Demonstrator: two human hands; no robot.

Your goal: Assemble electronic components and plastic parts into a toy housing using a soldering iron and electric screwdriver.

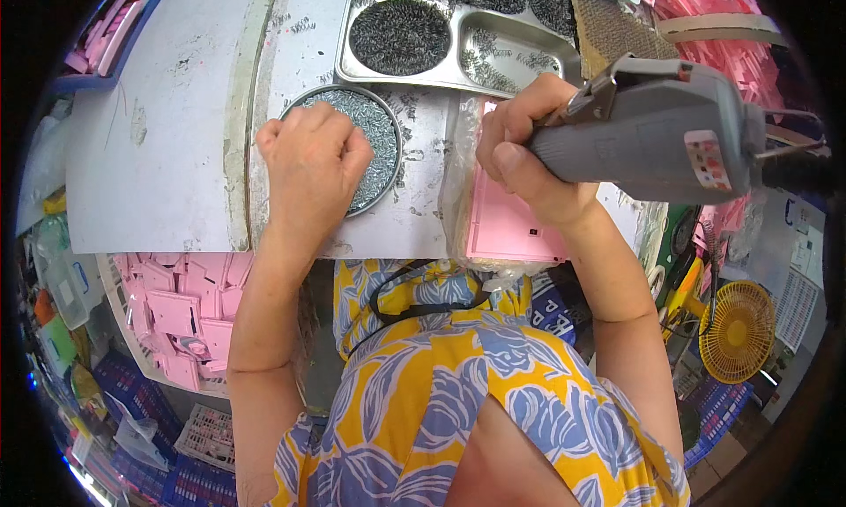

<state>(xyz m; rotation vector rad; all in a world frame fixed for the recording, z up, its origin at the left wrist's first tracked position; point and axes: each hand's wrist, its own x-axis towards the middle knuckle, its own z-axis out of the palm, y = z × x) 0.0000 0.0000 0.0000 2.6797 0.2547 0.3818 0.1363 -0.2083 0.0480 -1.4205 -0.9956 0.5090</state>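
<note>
My left hand [310, 159] is curled closed over a round dish [398, 145] full of small silvery screws [363, 110]. Its fingertips are hidden beneath the knuckles, so whatever they pinch does not show. In my right hand [538, 154] is a grey electric screwdriver [634, 141], fingers wrapped round its front end. The tool lies nearly level, its rear toward the right, and its tip is hidden by the hand. Below that hand, a flat pink plastic panel [507, 216] rests on a pad covered in clear film [456, 198] at the table's front edge.
A steel compartment tray [458, 75] holds dark coil springs [401, 35], with several strewn on the white table [167, 154]. Pink parts fill a crate [181, 309] below the left table edge and a pile [731, 48] at far right. A yellow fan [738, 331] stands right.
</note>
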